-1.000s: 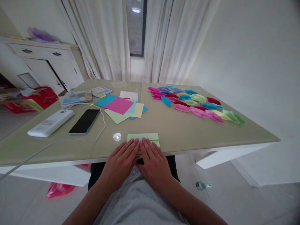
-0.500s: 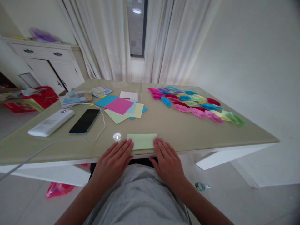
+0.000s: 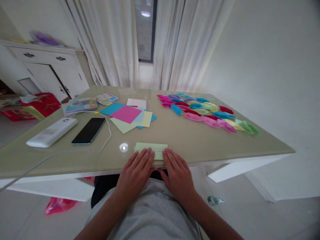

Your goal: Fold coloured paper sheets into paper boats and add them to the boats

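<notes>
A folded strip of pale green paper (image 3: 158, 154) lies at the table's front edge. My left hand (image 3: 136, 173) rests flat across its left and middle part, fingers stretched out and covering some of it. At the strip's right end, my right hand (image 3: 178, 173) presses with its fingers also extended. Both thumbs hang near the table edge. Beyond the hands is a loose pile of coloured sheets, with a pink sheet (image 3: 126, 114) on top. To the right lie several folded paper pieces in many colours, among them a pink one (image 3: 193, 116).
A black phone (image 3: 88, 131) and a white power bank (image 3: 52, 132) with a cable (image 3: 75, 150) lie on the left. Booklets (image 3: 81, 106) sit behind them. A round bright spot shows left of the strip. Below the table, a bottle (image 3: 213, 200) is on the floor.
My left hand has slid right along the green strip, from its left end toward the middle. My right hand has stayed at the right end. The view has shifted slightly.
</notes>
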`<state>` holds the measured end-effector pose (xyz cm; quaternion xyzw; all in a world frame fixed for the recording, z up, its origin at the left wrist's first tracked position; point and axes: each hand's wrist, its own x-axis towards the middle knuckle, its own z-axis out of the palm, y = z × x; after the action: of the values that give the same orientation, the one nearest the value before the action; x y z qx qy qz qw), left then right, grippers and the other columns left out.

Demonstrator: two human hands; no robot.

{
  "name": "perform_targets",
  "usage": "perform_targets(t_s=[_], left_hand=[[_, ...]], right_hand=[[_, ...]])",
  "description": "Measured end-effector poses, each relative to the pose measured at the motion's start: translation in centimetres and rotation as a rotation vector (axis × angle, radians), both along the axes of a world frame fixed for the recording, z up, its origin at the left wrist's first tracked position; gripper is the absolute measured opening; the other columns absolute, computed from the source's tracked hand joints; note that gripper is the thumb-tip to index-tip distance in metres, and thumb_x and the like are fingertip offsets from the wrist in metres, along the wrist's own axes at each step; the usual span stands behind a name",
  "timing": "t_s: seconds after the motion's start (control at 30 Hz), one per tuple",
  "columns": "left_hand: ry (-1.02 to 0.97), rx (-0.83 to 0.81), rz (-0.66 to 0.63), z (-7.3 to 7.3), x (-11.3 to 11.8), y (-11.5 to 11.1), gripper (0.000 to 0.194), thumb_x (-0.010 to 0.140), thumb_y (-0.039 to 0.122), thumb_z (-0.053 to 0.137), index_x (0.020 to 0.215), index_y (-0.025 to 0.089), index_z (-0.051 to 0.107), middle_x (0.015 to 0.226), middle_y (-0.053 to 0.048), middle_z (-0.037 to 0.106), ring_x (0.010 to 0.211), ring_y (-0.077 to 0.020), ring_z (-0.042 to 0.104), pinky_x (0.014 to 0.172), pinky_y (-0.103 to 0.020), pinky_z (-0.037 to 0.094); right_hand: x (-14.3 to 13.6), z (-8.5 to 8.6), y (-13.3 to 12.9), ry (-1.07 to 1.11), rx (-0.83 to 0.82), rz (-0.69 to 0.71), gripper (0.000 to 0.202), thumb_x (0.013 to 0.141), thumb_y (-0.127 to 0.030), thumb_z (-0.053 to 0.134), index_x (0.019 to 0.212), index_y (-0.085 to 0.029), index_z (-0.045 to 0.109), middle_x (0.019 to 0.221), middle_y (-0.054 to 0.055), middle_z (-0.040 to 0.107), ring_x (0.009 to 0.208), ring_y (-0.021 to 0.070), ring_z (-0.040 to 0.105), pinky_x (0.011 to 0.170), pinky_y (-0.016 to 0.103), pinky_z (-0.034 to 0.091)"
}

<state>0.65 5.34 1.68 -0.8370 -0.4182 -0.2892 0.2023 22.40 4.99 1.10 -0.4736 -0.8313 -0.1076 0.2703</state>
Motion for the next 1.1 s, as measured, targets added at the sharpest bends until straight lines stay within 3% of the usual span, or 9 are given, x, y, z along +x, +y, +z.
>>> perform_targets(t_s=[0.1,0.2,0.3,0.37,0.43,0.67,0.87,1.0,1.1], left_hand=[[0.028,0.006,-0.026,-0.5,-0.9,-0.6,0.038,0.113,0.019,0.047,0.145,0.016,0.067,0.149,-0.011,0.072,0.131,-0.0272,0.072,0.115,-0.042,0.049],[-0.004,0.049,-0.088,-0.8,-2.5,-2.0,0.042,0.112,0.008,0.043,0.143,0.017,0.069,0.143,-0.009,0.076,0.127,-0.0230,0.074,0.118,-0.039,0.045],[-0.022,0.131,-0.167,-0.5,-3.5,-3.4,0.040,0.111,0.008,0.045,0.142,0.012,0.069,0.140,-0.012,0.077,0.131,-0.0235,0.073,0.120,-0.039,0.045],[-0.017,0.163,-0.217,0.0,-3.7,-4.2,0.041,0.112,0.010,0.042,0.140,0.008,0.071,0.140,-0.014,0.077,0.136,-0.0251,0.070,0.120,-0.040,0.046],[-0.024,0.169,-0.239,0.4,-3.7,-4.8,0.042,0.112,0.011,0.039,0.137,0.009,0.073,0.139,-0.014,0.077,0.139,-0.0250,0.067,0.121,-0.040,0.047],[-0.054,0.189,-0.229,1.6,-4.4,-5.8,0.041,0.112,0.010,0.042,0.131,0.015,0.078,0.134,-0.009,0.081,0.138,-0.0200,0.067,0.128,-0.038,0.038],[-0.282,0.152,-0.153,1.9,-6.1,-5.2,0.036,0.099,0.007,0.070,0.126,0.029,0.080,0.142,-0.005,0.076,0.133,-0.0250,0.069,0.120,-0.045,0.049],[-0.563,-0.132,-0.298,2.7,-6.3,-4.5,0.019,0.099,0.017,0.075,0.111,0.031,0.082,0.167,-0.004,0.051,0.154,-0.0344,0.050,0.115,-0.047,0.057],[-0.761,-0.344,-0.366,3.4,-5.7,-4.7,0.006,0.100,0.031,0.078,0.104,0.027,0.081,0.162,-0.007,0.053,0.138,-0.0304,0.067,0.101,-0.037,0.066]], right_hand=[[1.0,0.1,-0.9,0.270,0.010,0.063,0.047,0.106,-0.037,0.065,0.149,-0.019,0.060,0.137,0.018,0.074,0.128,0.0332,0.069,0.108,0.050,0.057],[1.4,0.1,-2.3,0.694,-0.055,0.054,0.028,0.105,-0.047,0.063,0.116,-0.022,0.070,0.103,0.011,0.076,0.096,0.0285,0.074,0.084,0.042,0.063],[0.7,0.3,-3.2,1.050,-0.492,0.055,0.044,0.110,-0.053,0.052,0.083,-0.021,0.065,0.071,0.002,0.065,0.062,0.0184,0.064,0.058,0.029,0.054],[0.1,0.8,-3.4,1.213,-0.806,0.098,0.052,0.108,-0.060,0.055,0.075,-0.020,0.062,0.062,-0.001,0.060,0.052,0.0153,0.059,0.051,0.026,0.050],[-0.4,1.5,-3.4,1.309,-0.942,0.141,0.051,0.103,-0.061,0.064,0.073,-0.019,0.063,0.060,-0.002,0.060,0.050,0.0141,0.058,0.050,0.024,0.049],[-0.5,4.3,-3.5,1.267,-0.862,0.187,0.050,0.100,-0.055,0.072,0.066,-0.019,0.064,0.056,-0.002,0.059,0.053,0.0120,0.054,0.054,0.023,0.046],[-0.1,5.1,-3.2,1.253,-0.861,0.192,0.046,0.099,-0.057,0.072,0.073,-0.019,0.066,0.057,-0.004,0.057,0.049,0.0112,0.052,0.049,0.021,0.042],[0.0,5.1,-3.1,1.217,-0.834,0.191,0.044,0.100,-0.054,0.072,0.075,-0.019,0.068,0.058,-0.004,0.054,0.051,0.0107,0.050,0.049,0.021,0.041],[-0.2,4.6,-3.2,1.262,-0.828,0.224,0.036,0.100,-0.049,0.074,0.079,-0.019,0.071,0.063,-0.003,0.056,0.054,0.0106,0.050,0.049,0.020,0.042]])
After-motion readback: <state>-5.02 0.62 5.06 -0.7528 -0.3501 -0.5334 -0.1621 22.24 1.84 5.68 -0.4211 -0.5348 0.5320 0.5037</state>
